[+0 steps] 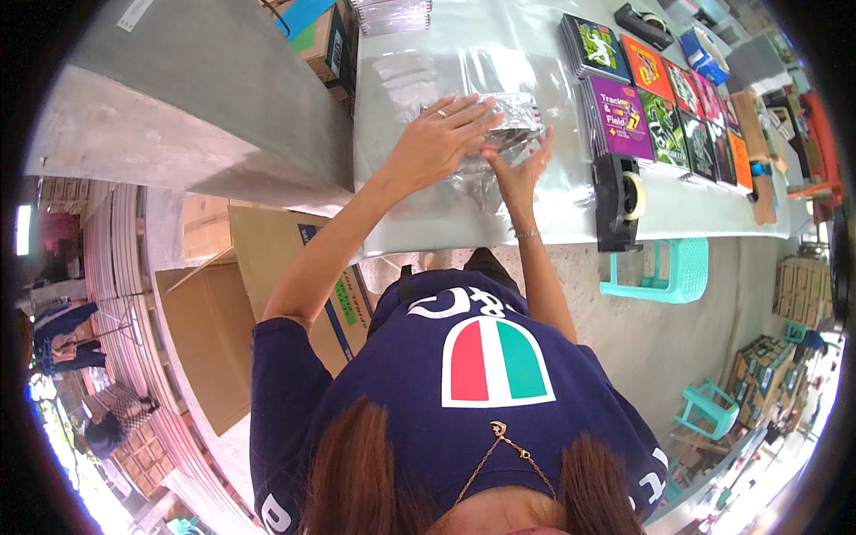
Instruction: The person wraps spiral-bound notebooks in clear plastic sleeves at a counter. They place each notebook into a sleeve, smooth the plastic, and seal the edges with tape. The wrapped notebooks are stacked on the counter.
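A bundle wrapped in clear, shiny plastic [515, 138] lies on the white-covered table in front of me; glare hides what is inside. My left hand [446, 134] rests flat on its left side, fingers stretched toward the right. At its near right edge is my right hand [522, 174], thumb spread away from the fingers, touching the plastic. Loose clear plastic sheeting [397, 76] spreads beneath and beyond the bundle, and crumpled film hangs toward the table's near edge.
Right of the bundle stand rows of spiral notebooks, a purple one [617, 120] nearest. A black tape dispenser [615, 205] sits at the near edge, another [644, 25] farther back. A grey pillar [205, 107] borders the left; an opened carton [205, 330] and a turquoise stool [664, 272] are below.
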Demonstrator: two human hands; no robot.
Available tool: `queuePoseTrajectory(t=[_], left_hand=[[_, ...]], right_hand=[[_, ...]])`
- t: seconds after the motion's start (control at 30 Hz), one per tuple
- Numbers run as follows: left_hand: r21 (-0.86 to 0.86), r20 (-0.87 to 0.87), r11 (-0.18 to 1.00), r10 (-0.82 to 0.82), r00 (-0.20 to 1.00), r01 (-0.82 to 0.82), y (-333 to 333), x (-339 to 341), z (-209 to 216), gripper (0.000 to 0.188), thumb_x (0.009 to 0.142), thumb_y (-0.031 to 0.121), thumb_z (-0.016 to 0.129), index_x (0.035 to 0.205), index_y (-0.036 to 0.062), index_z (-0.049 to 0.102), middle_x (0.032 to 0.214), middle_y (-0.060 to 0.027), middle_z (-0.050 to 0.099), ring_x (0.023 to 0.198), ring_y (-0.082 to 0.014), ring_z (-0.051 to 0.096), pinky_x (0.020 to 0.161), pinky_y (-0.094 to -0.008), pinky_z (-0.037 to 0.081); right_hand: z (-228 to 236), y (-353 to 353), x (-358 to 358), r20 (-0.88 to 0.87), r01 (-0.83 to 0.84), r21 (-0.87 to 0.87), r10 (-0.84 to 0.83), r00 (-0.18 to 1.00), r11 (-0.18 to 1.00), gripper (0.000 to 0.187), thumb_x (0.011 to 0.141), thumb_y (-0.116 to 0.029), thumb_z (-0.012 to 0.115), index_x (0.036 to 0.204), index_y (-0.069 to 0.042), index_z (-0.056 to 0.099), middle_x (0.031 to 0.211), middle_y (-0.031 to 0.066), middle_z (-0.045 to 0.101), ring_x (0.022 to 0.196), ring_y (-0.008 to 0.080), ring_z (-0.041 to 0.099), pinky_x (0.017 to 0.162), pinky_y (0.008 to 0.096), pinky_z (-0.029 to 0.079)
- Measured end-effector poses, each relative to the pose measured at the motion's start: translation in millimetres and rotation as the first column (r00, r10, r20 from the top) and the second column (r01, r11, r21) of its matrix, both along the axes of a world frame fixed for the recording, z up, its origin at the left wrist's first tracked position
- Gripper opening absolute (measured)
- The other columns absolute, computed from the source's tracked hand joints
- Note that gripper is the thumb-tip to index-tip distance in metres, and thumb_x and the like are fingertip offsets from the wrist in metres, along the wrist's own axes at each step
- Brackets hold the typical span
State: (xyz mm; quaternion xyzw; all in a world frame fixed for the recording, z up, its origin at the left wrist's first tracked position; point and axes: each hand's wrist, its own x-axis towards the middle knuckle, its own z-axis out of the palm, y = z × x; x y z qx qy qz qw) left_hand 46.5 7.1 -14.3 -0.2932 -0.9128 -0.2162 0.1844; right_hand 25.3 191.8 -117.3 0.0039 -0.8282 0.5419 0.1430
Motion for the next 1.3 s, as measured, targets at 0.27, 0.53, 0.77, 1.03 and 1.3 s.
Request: queuePoseTrajectory(t=[0.27, 0.53, 0.77, 1.03, 1.3], left_hand=[[0.754, 0.626, 0.258, -0.005, 0.78, -0.604, -7.8, 13.5, -19.8, 0.05, 0.103, 0.046, 0.033, 0.138, 0.0153, 0.049, 0.135, -0.0106, 0.051, 0.126, -0.0242, 0.047, 0.109, -0.0398, 0.032], [0.358, 0.73, -0.393, -0.447, 0.517, -0.847, 54.2, 97.2, -8.3, 0.055, 0.097, 0.051, 0.047, 0.134, 0.0102, 0.049, 0.13, -0.0104, 0.053, 0.122, -0.0238, 0.048, 0.105, -0.0471, 0.035], [0.316, 0.719, -0.35, -0.518, 0.464, -0.882, 70.6, 125.9, -16.7, 0.057, 0.092, 0.023, 0.06, 0.143, 0.009, 0.036, 0.13, -0.0107, 0.053, 0.117, -0.0236, 0.053, 0.099, -0.0507, 0.042], [0.578, 0.571, -0.402, -0.423, 0.704, -0.71, 3.0, 44.0, 58.7, 0.063, 0.088, 0.017, 0.064, 0.144, 0.0094, 0.034, 0.128, -0.0093, 0.053, 0.115, -0.0225, 0.056, 0.094, -0.0441, 0.05], [0.982, 0.04, -0.18, -0.066, 0.997, -0.051, -111.0, -100.8, 233.4, 0.035, 0.089, 0.016, 0.064, 0.117, -0.0039, 0.056, 0.118, -0.0132, 0.061, 0.108, -0.0252, 0.06, 0.093, -0.0418, 0.051]], right_hand=[[53.2, 53.4, -21.9, 0.383, -0.105, -0.688, 0.482, 0.788, 0.718, 0.061, 0.096, -0.047, 0.051, 0.145, -0.013, 0.036, 0.144, 0.0093, 0.036, 0.112, 0.022, 0.043, 0.097, 0.0466, 0.042], [99.5, 83.9, 12.0, 0.504, 0.105, -0.862, 0.813, 0.291, 0.496, 0.068, 0.097, -0.051, 0.048, 0.143, -0.005, 0.029, 0.142, 0.0181, 0.039, 0.119, 0.0338, 0.051, 0.096, 0.0482, 0.049], [113.6, 101.5, 29.1, 0.669, 0.098, -0.743, 0.728, 0.151, 0.662, 0.068, 0.091, -0.02, 0.06, 0.144, -0.013, 0.018, 0.125, 0.0117, 0.047, 0.111, 0.0279, 0.054, 0.091, 0.0475, 0.053], [186.2, 38.3, -39.1, 0.43, -0.285, -0.752, 0.77, 0.472, 0.595, 0.076, 0.091, -0.025, 0.063, 0.15, -0.011, 0.016, 0.129, 0.0158, 0.038, 0.117, 0.025, 0.048, 0.09, 0.0402, 0.05], [264.0, -16.2, -88.7, -0.266, -0.749, -0.314, 0.704, 0.659, 0.583, 0.071, 0.089, -0.015, 0.067, 0.148, -0.013, 0.027, 0.146, 0.0121, 0.028, 0.12, 0.0234, 0.049, 0.094, 0.0381, 0.048]])
